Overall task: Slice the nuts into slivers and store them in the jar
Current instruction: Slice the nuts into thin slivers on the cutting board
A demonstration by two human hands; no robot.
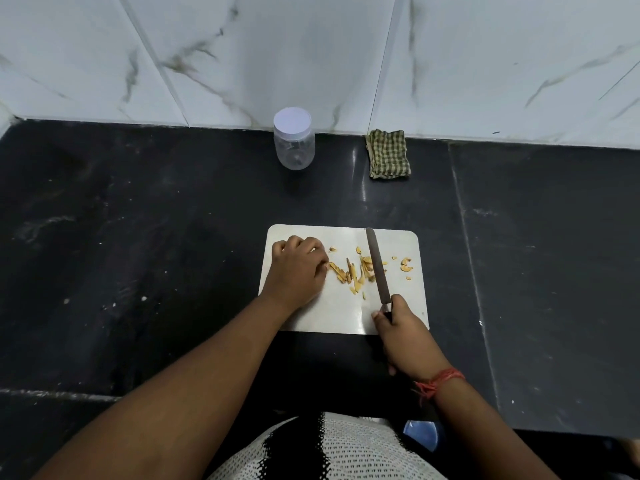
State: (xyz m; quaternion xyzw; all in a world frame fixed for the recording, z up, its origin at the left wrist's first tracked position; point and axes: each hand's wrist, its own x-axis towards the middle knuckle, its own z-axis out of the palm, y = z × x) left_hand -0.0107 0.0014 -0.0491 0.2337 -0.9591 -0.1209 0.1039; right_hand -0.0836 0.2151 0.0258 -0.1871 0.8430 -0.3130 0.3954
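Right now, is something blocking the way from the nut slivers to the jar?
Yes: the jar has its lid on. The dark counter between the nut slivers and the jar shows nothing in the way.

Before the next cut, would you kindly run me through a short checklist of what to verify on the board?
1. Right hand grips the knife handle: ok.
2. Left hand fingers curled at the nut slivers, left of the blade: ok.
3. Slivers all on the cutting board: ok.
4. Whole nuts left to slice: cannot tell.
5. Jar ready to fill: not ok, lid still on, at the wall.
6. Cloth away from the board: ok.
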